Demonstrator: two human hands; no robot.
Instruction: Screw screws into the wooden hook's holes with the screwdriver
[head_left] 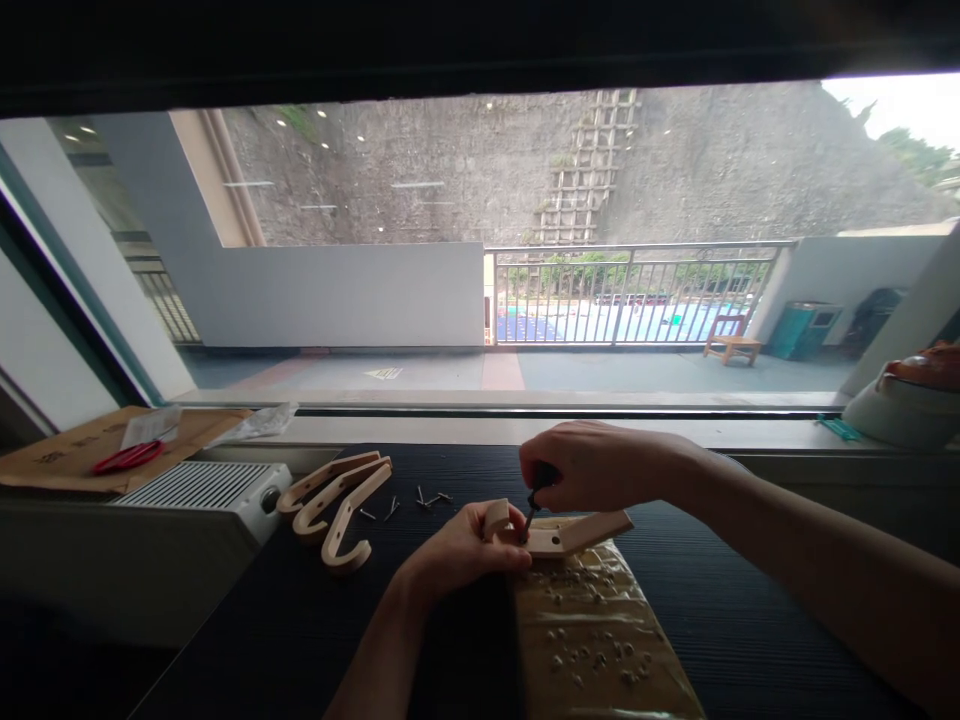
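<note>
My right hand (pixel 574 465) is closed around the dark handle of a screwdriver (pixel 529 515), its shaft slanting down to a wooden hook (pixel 581 538). The hook lies across a board wrapped in shiny tape (pixel 555 620), and a dark hole shows in its flat middle. My left hand (pixel 480 540) grips the hook's curled end, fingers close to the screwdriver's tip. The tip itself and any screw under it are too hard to make out. Many small holes or marks dot the taped surface nearer me.
Several similar wooden hooks (pixel 349 530) lie on the dark table (pixel 262 630) at left, beside loose screws (pixel 431 497). Further left are a white slatted box (pixel 202 485), cardboard (pixel 45 450) and red scissors (pixel 129 456). A pot (pixel 907 405) stands on the sill at right, before the window.
</note>
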